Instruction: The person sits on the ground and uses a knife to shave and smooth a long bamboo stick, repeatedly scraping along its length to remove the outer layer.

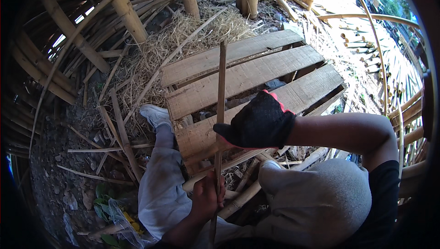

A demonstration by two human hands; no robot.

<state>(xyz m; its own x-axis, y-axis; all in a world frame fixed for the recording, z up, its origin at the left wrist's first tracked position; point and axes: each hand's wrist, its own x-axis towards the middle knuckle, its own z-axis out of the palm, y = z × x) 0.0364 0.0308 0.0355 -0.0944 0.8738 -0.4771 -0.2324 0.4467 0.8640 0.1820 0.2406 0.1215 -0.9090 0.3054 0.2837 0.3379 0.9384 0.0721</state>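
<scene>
A long, narrow bamboo strip (221, 84) stands nearly upright in front of me, its lower end running down toward my lap. My bare left hand (208, 196) is wrapped round its lower part. Higher up, my right hand (259, 123), in a black glove with red on the palm side, is closed with its thumb pressed against the strip. The back of the glove hides the fingers, and whether the fist also holds a tool cannot be seen. Behind the strip lies a low slatted wooden platform (247, 77), between my legs and reaching away from me.
Pale shavings (183, 42) are heaped beyond the platform at the left. Thick bamboo posts (121, 8) rise at the back. Loose strips (121, 130) lie on the ground by my left shoe (156, 115). Several cut bamboo poles (366, 54) lie in sunlight at the right.
</scene>
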